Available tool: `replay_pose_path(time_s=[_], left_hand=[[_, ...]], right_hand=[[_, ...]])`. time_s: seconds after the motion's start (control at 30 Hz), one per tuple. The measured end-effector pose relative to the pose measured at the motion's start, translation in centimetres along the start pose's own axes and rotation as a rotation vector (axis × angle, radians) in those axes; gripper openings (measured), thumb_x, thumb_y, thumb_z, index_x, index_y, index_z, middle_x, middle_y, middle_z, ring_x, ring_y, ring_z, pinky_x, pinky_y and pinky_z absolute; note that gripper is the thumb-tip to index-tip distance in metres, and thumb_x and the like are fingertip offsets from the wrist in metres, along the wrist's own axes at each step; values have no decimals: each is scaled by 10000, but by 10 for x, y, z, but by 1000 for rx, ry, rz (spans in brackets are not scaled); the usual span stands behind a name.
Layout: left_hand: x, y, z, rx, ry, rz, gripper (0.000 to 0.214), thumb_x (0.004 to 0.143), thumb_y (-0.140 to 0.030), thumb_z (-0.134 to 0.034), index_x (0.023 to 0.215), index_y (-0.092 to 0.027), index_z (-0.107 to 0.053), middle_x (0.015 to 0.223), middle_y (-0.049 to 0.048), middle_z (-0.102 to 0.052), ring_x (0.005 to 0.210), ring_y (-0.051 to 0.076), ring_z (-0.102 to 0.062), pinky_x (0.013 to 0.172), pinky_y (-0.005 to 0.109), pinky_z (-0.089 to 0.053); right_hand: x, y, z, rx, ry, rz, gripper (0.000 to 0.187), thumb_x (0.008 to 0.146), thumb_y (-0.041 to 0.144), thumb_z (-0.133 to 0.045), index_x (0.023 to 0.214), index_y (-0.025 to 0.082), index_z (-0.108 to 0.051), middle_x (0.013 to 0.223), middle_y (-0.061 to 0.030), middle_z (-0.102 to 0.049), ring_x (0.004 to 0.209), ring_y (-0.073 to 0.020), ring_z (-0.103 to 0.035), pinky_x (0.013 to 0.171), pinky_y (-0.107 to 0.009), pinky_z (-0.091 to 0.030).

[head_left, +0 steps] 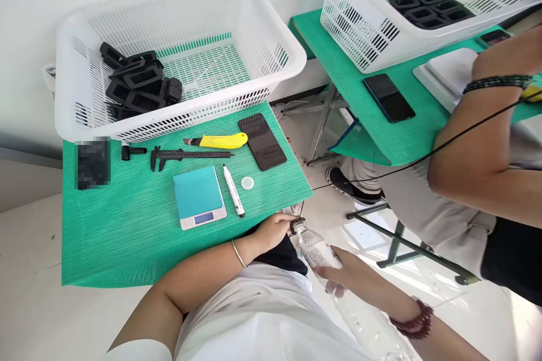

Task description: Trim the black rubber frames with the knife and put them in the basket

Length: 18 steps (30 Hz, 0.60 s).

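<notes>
My right hand (345, 273) is wrapped round a clear plastic water bottle (315, 248) that lies tilted over my lap, below the table's front edge. My left hand (275, 228), with a thin bangle on the wrist, has its fingers closed at the bottle's neck (296, 225). A white bottle cap (247, 183) lies on the green table mat (127, 225), beside a white marker pen (234, 190) and a small digital scale (199, 196).
A white basket (178, 45) holds several black parts at the back. In front of it lie a yellow utility knife (218, 141), a black caliper (182, 155) and a dark phone (261, 141). A second person (478, 163) sits at a neighbouring green table (381, 124) on the right.
</notes>
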<state>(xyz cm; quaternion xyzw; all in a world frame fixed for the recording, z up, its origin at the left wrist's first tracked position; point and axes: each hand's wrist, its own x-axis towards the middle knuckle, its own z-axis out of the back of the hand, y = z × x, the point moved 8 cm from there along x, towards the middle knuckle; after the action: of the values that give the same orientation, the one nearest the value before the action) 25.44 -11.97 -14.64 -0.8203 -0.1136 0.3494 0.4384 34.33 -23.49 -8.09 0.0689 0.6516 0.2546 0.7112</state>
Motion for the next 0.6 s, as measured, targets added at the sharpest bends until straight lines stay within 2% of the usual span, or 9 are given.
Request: replay_pose_path(time_s=[0.23,0.6], left_hand=[[-2,3,-3,-131,23,38,347,780,-129,-493,1027,-129,-737,1010,84,-736,1045,202,-631,990,382,-467],[-8,-3,-5,-224,0,104,318,762,-108,-506,955,-136,-756,936,64,-740,1001,189,-632,993,379,-451]], right_hand=[[-10,12,-2,5,41,-56,267,804,367,-559,964,161,-498,831,-52,-656,662,-172,-685,559,-252,-523],[-5,4,-2,33,38,-26,300,779,409,-595,931,163,-515,743,-35,-660,644,-186,-683,551,-265,-537]])
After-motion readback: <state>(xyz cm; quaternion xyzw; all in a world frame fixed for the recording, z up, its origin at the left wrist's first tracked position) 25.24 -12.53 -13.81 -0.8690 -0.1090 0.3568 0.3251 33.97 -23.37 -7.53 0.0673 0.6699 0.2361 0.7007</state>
